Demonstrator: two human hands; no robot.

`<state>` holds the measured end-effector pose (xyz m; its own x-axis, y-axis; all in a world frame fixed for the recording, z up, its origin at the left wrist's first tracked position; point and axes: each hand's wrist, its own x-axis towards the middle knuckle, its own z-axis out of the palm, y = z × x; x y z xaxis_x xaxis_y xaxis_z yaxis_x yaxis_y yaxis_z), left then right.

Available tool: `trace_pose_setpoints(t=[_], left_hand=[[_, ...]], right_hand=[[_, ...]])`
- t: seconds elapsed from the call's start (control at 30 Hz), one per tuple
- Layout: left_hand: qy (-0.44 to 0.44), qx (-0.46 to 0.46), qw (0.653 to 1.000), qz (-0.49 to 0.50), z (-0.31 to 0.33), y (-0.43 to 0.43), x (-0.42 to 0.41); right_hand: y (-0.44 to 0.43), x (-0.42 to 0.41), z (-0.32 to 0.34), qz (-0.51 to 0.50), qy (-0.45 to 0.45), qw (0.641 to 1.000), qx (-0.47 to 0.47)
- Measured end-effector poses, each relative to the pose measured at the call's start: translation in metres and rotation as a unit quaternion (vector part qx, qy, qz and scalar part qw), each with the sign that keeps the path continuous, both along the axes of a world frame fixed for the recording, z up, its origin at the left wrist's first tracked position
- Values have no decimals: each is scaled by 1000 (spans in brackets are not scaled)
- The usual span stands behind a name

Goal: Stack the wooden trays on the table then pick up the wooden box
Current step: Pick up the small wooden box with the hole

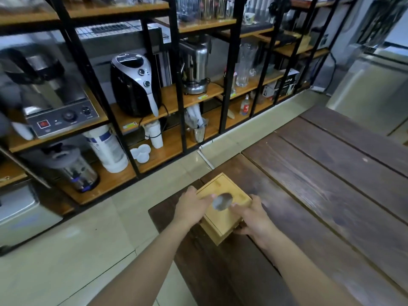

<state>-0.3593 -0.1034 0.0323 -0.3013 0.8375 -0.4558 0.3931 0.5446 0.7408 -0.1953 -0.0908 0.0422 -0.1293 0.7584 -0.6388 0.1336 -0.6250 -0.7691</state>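
Bamboo-yellow wooden box [223,208] near the left front corner of the dark plank desk [331,173], a round hole in its top. Left hand [192,208] pressed on the box's left side, fingers reaching over the lid toward the hole. Right hand [254,217] wrapped round the right side, fingertips tucked under the bottom edge. Both grips closed on the box, one on each side. Hard to tell if the box sits on the desk or hangs just above it. No separate wooden trays anywhere on the desk; a thin line along the box's front side, maybe a joint between stacked parts, too blurry to be sure. Looks like the stacking part is done and the picking-up part is going on right now. Left to do, at a guess: lifting the box clear of the desk.
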Motion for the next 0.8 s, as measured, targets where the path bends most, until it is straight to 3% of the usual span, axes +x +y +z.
trace_pose_setpoints(t=[0.13,0.23,0.43,0.8], left_hand=[[106,-49,992,-53,8,-8,-8],[32,-93,993,-69,14,-21,-19],[-162,-129,978,28,28,-51,-36],[-157,-87,981,78,21,-67,-63]], right_hand=[[-2,-21,-7,-44,-63,996,47],[1,-27,-13,-12,-92,993,69],[11,-53,-3,152,-91,980,90],[22,-91,-4,225,-96,962,122]])
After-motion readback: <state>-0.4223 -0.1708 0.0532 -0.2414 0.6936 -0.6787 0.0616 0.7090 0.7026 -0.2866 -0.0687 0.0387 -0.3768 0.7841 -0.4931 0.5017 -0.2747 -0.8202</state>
